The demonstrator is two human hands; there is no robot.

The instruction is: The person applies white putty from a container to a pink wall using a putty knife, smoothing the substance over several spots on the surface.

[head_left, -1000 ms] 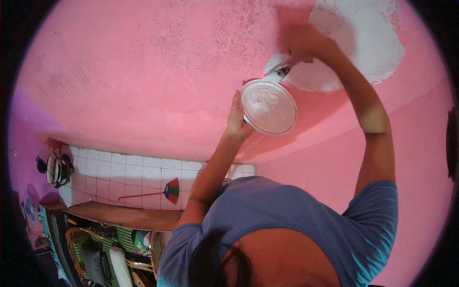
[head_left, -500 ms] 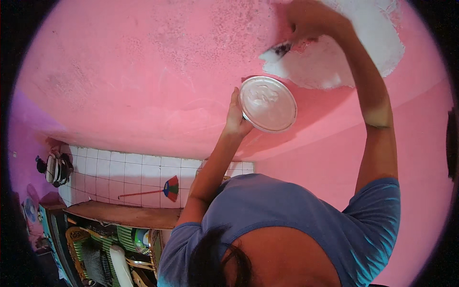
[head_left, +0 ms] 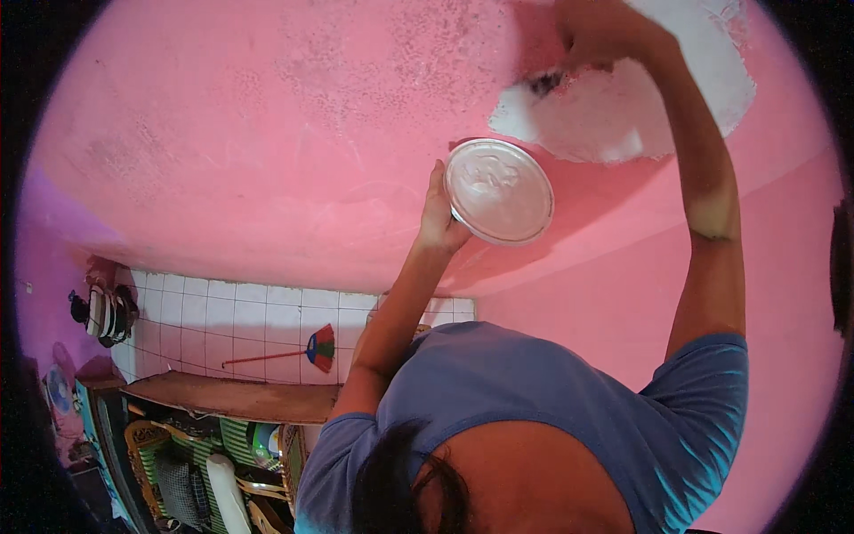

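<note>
My left hand (head_left: 438,218) grips a round container (head_left: 503,205) from its left side, holding it up near the pink wall (head_left: 356,107); pale, creamy paste shows on its top. Above and to the right, my right hand (head_left: 605,36) is closed on a putty knife (head_left: 544,84), whose blade is blurred against a rough white patch (head_left: 623,125) on the wall. Grey speckled stains spread over the pink surface left of that patch.
Below lie white floor tiles (head_left: 196,311) with a colourful broom (head_left: 318,347). At lower left are a pile of bags (head_left: 111,316), a wooden board edge (head_left: 231,396), green-striped chairs (head_left: 236,445) and a fan (head_left: 60,387). A purple wall (head_left: 53,249) stands left.
My right hand has moved up and to the right with the knife, away from the container, across the white patch. My left hand and the container have risen slightly.
</note>
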